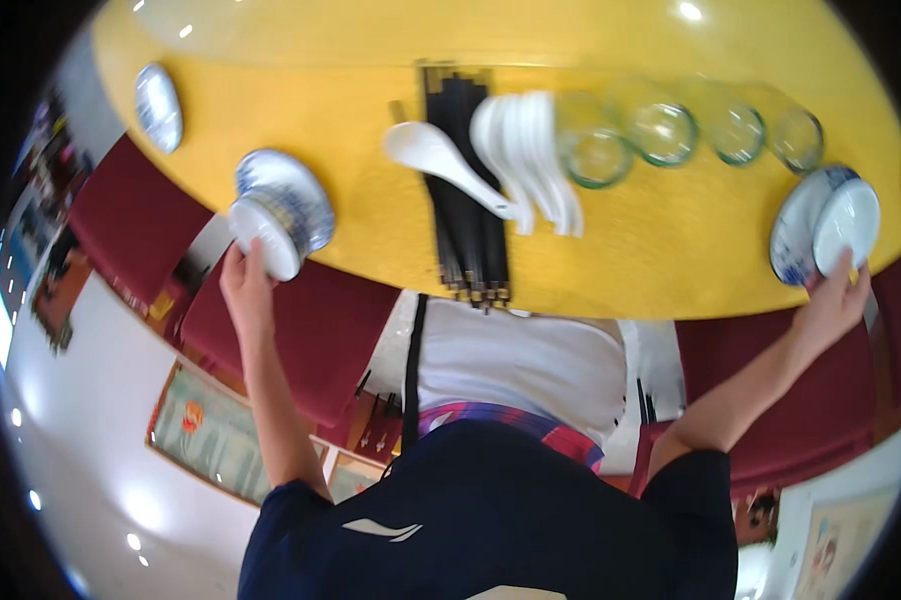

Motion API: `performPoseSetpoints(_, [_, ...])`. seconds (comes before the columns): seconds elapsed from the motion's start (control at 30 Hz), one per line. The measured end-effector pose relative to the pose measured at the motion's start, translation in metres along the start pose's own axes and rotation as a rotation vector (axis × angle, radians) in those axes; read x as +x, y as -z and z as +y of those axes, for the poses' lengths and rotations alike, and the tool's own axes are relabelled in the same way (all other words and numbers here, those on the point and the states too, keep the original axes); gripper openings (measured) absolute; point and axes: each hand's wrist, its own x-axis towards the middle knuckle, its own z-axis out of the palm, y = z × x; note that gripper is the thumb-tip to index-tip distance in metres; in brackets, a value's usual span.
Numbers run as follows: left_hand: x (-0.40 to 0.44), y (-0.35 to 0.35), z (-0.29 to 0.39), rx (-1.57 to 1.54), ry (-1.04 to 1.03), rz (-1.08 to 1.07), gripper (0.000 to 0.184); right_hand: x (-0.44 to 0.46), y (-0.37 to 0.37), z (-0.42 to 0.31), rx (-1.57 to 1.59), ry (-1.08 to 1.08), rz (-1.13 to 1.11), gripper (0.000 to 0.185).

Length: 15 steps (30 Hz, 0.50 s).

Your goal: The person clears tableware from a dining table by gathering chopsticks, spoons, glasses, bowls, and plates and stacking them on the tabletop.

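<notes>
My left hand (248, 285) grips the edge of a small white bowl (265, 235), tilted over a blue-patterned plate (313, 205) near the table edge. On the right, my right hand (839, 292) holds a second white bowl (847, 225) by its rim, over another blue-patterned plate (796, 235). Between the hands lie a bundle of black chopsticks (471, 235), several white spoons (546, 150) side by side, and one white spoon (431, 150) lying across the chopsticks.
Several clear glasses (663, 132) form a row on the yellow table (611, 265), right of the spoons. Another patterned plate (159, 108) lies at the far left. Dark red chairs (296, 330) stand along the near edge, and a white bag (521, 365) lies between them.
</notes>
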Motion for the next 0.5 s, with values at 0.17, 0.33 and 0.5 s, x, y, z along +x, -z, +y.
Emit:
performPoseSetpoints(0.17, [0.012, 0.003, -0.002, -0.027, 0.079, -0.087, 0.025, -0.029, 0.009, -0.041, 0.218, 0.101, -0.032, 0.031])
performPoseSetpoints(0.33, [0.016, -0.005, -0.008, -0.049, 0.110, -0.147, 0.027, -0.095, 0.003, -0.054, 0.094, 0.055, -0.200, 0.025])
performPoseSetpoints(0.5, [0.021, -0.007, -0.018, -0.146, 0.058, -0.085, 0.030, -0.140, -0.027, -0.025, 0.171, -0.026, -0.483, 0.026])
